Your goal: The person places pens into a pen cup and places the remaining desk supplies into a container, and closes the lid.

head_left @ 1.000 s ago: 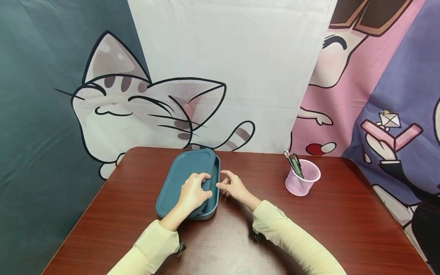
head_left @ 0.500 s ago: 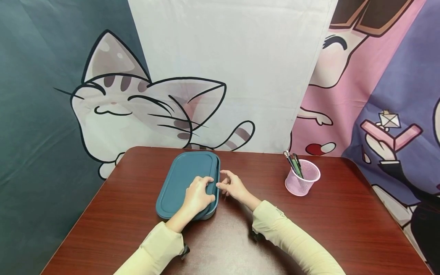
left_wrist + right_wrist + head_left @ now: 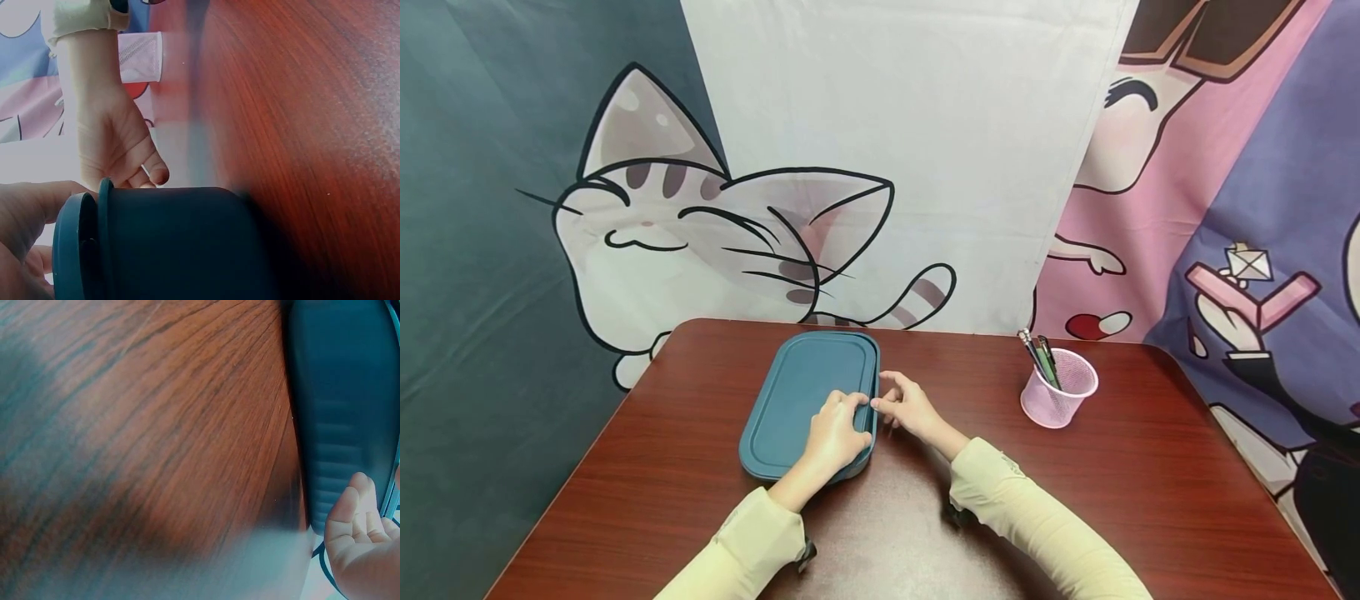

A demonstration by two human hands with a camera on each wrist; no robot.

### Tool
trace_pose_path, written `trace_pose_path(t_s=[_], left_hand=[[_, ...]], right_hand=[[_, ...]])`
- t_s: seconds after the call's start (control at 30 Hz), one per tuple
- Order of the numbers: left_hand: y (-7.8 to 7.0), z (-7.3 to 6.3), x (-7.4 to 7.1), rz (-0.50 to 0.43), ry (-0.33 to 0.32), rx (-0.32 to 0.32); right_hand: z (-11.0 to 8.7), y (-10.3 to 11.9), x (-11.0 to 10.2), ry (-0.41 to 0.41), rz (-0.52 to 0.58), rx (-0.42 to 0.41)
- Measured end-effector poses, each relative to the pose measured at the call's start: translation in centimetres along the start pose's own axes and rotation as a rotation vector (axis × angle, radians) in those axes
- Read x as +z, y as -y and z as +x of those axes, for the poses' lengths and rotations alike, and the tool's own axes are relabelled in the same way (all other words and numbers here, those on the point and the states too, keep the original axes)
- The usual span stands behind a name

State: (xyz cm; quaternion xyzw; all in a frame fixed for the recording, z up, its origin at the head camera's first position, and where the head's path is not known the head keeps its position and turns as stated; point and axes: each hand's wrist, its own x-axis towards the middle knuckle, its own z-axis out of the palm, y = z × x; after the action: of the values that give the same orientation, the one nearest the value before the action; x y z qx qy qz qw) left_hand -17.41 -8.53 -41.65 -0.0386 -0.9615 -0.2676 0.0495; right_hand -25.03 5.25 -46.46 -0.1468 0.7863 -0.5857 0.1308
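Note:
A blue rectangular lunch box stands on the table at centre left, its dark side wall point(image 3: 181, 244) filling the lower part of the left wrist view. Its lid point(image 3: 805, 375) lies over the top, and a narrow gap shows between lid edge and box rim in the left wrist view. My left hand point(image 3: 835, 433) holds the lid by its right edge, index finger and thumb spread along it. On the other side, my right hand point(image 3: 912, 408) rests its fingertips at the box's right wall; the right wrist view shows these fingers point(image 3: 362, 487) against the ribbed side.
To the right stands a pink mesh pen cup point(image 3: 1060, 392) with several pens in it. The reddish-brown wooden table point(image 3: 970, 533) ends at a back edge just behind the box. Printed cloth point(image 3: 925, 125) hangs behind it.
My left hand has moved right with the lid, which has come down and across over the box's right side, covering the opening seen there before. The right hand has stayed put.

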Motion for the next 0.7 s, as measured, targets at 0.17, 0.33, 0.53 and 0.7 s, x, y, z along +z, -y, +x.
trace_pose_path(t_s=[0.17,0.33,0.53,0.7], left_hand=[[0.0,-0.1,0.2,0.007,0.006,-0.001],[0.0,0.0,0.3,0.01,0.004,0.003],[0.2,0.0,0.3,-0.016,-0.008,0.02],[0.8,0.3,0.1,-0.084,-0.013,0.032]], right_hand=[[-0.1,0.1,0.0,0.0,-0.002,-0.004],[-0.1,0.2,-0.1,0.01,0.012,-0.003],[-0.8,1.8,-0.2,0.03,0.035,-0.001],[-1.4,2.8,-0.3,0.03,0.042,-0.007]])
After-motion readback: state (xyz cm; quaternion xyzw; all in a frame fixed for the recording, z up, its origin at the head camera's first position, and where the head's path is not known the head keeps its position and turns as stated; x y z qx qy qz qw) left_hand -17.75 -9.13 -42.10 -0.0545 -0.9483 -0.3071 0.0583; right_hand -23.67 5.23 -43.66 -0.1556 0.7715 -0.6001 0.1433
